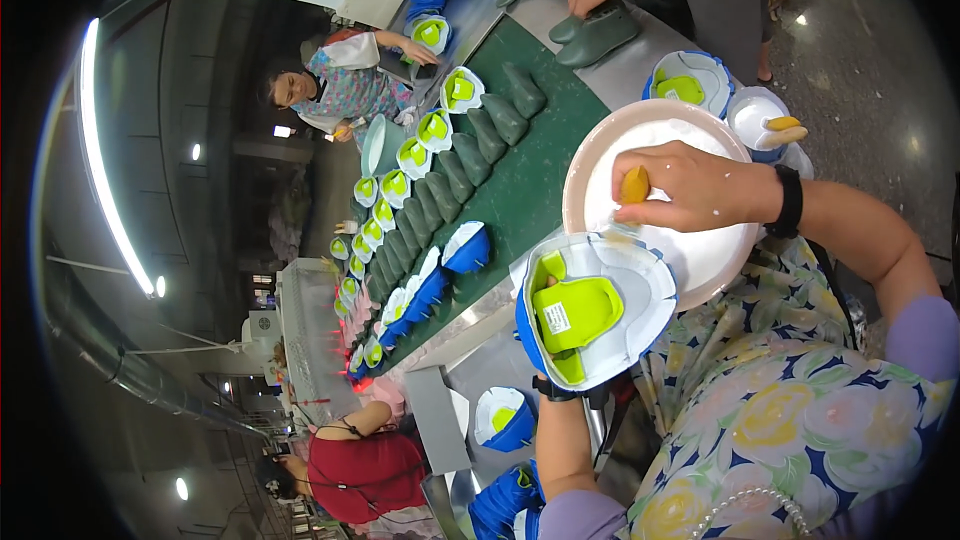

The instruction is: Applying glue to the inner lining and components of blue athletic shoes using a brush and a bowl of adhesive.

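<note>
My left hand point(551, 282) holds up a blue shoe upper point(640, 285) with a pale lining and a lime-green tongue bearing a white label. Most of that hand is hidden behind the upper. In my right hand point(690, 185) is a brush, its yellow handle point(634, 186) sticking out of my closed fist. The brush end is near the top edge of the upper; its bristles are hard to make out. Under my right hand stands a wide beige basin point(578, 175) of white liquid, partly covered by the upper.
A green conveyor belt point(545, 145) carries rows of dark shoe lasts point(470, 158) and blue-and-lime uppers point(435, 128). Beyond the basin are another upper point(690, 80) and a white tub point(755, 115) with yellow-handled tools. Co-workers stand across the belt, at its far end and at lower left.
</note>
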A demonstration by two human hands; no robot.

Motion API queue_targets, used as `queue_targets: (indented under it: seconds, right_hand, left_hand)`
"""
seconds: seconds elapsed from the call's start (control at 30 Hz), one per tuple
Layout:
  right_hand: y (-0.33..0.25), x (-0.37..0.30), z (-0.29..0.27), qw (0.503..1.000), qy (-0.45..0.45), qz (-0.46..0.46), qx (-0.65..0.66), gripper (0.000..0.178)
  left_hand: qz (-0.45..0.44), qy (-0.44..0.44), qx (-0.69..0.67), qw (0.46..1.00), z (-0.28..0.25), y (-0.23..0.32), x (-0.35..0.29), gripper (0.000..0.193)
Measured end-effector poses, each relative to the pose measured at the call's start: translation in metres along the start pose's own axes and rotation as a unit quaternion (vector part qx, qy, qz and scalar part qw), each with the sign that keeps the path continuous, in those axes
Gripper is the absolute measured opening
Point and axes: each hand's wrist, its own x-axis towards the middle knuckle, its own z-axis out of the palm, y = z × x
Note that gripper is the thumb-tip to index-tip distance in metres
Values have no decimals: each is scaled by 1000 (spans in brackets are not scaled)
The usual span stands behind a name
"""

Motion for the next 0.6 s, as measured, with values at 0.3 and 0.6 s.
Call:
queue_targets:
  seconds: [0.3,0.6]
  right_hand:
    - [9,-2,16,992,-74,-98,4,19]
    - [7,-9,-6,995,44,70,51,17]
  left_hand:
    - [28,2,33,999,-3,1,-4,30]
    - [-84,116,47,989,-134,0,103,27]
